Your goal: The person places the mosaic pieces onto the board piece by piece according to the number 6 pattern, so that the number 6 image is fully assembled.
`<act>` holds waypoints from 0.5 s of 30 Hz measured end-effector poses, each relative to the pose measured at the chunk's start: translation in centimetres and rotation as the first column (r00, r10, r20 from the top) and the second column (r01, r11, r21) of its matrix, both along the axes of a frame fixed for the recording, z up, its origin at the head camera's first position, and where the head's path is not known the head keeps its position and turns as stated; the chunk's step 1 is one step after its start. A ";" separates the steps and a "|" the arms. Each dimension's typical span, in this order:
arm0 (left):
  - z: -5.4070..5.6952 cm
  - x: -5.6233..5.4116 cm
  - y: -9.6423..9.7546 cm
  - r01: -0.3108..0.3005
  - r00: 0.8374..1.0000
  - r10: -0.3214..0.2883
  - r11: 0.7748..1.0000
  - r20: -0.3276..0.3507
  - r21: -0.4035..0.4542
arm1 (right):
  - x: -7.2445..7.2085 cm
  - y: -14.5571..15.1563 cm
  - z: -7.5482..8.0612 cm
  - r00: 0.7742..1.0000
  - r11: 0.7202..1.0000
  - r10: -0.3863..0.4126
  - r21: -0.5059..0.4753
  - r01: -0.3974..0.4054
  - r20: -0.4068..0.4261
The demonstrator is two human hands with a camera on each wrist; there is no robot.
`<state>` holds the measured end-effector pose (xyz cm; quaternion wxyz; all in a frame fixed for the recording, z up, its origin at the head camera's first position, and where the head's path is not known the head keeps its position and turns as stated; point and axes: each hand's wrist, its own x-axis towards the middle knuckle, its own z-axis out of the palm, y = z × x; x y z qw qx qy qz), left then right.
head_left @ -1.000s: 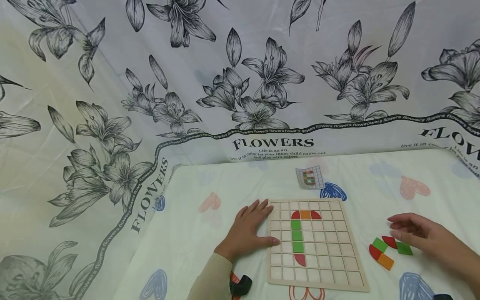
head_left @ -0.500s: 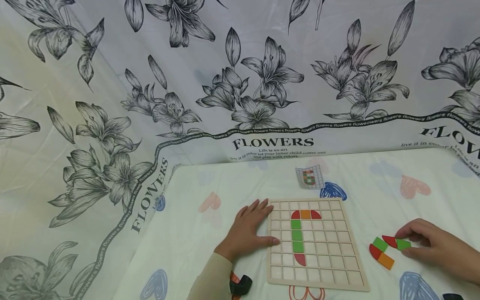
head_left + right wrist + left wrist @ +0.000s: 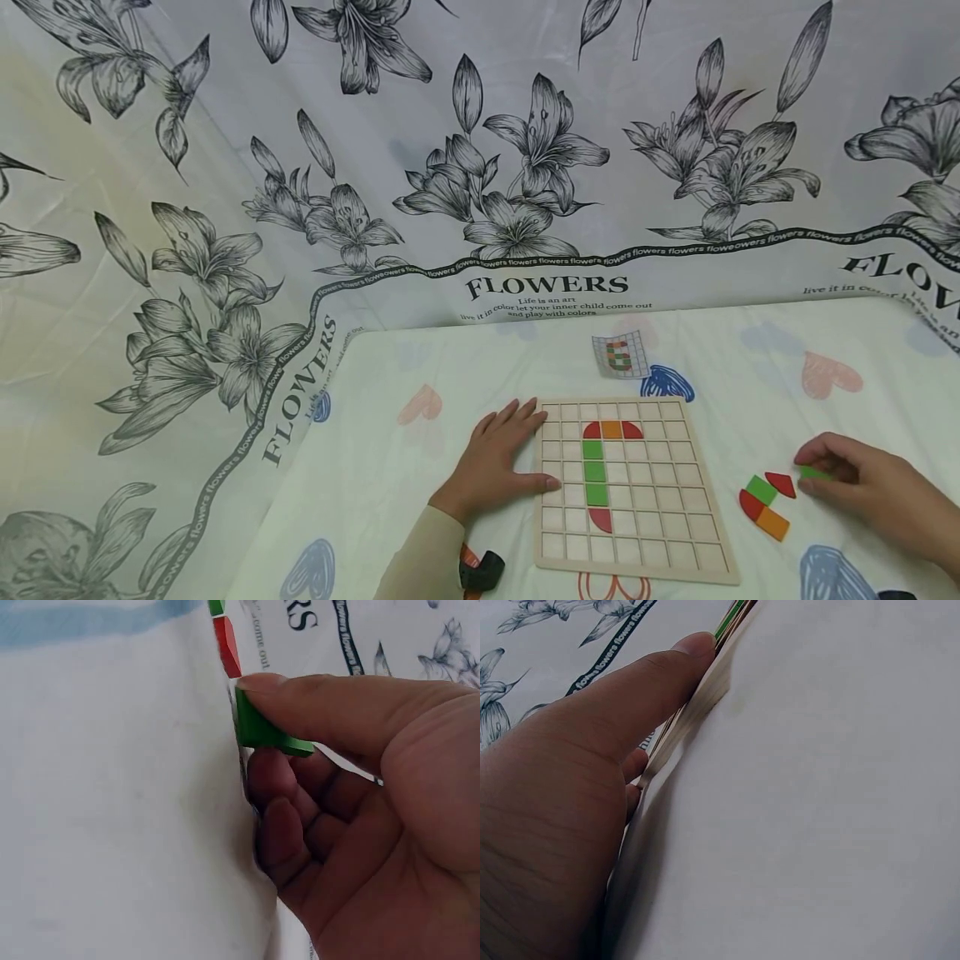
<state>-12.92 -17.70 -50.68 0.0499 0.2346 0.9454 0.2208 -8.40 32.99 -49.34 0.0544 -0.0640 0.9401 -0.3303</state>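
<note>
My left hand (image 3: pixel 498 462) rests along the left edge of a wooden grid board (image 3: pixel 667 500), its thumb lying over the rim and its fingers spread. In the board's cells sit red quarter-round tiles (image 3: pixel 600 520), an orange square tile (image 3: pixel 611 430) and a column of green square tiles (image 3: pixel 594 472). To the right of the board, my right hand (image 3: pixel 862 479) pinches a green square tile (image 3: pixel 262 724) between thumb and fingers; the tile is tilted. Beside that hand lie a red quarter-round tile (image 3: pixel 781 485), another green tile (image 3: pixel 761 489), a second red tile (image 3: pixel 750 505) and an orange tile (image 3: pixel 772 523).
A small printed pattern card (image 3: pixel 619 355) lies behind the board. A black and orange object (image 3: pixel 482 571) shows by the left sleeve (image 3: pixel 423 550). The heart-printed cloth (image 3: pixel 450 358) covers the table, and a flower-printed curtain (image 3: pixel 420 242) hangs behind it.
My right hand came down on the green tile beside the red one, took it between thumb and fingers, and tilted it away from the group. The left hand stayed still.
</note>
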 end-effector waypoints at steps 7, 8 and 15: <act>0.1 0.0 0.0 -0.001 1.000 0.001 1.000 -0.005 -0.001 | 0.4 -0.5 0.1 0.996 0.994 -0.047 -0.106 0.038 -0.082; 0.1 0.1 0.1 -0.001 1.000 0.001 1.000 -0.003 0.000 | 0.4 -0.6 0.2 0.996 0.991 -0.053 -0.124 0.043 -0.074; 0.3 0.1 0.0 0.003 1.000 -0.003 1.000 0.002 0.003 | 0.7 -2.0 0.7 0.999 0.972 -0.035 -0.235 0.025 -0.035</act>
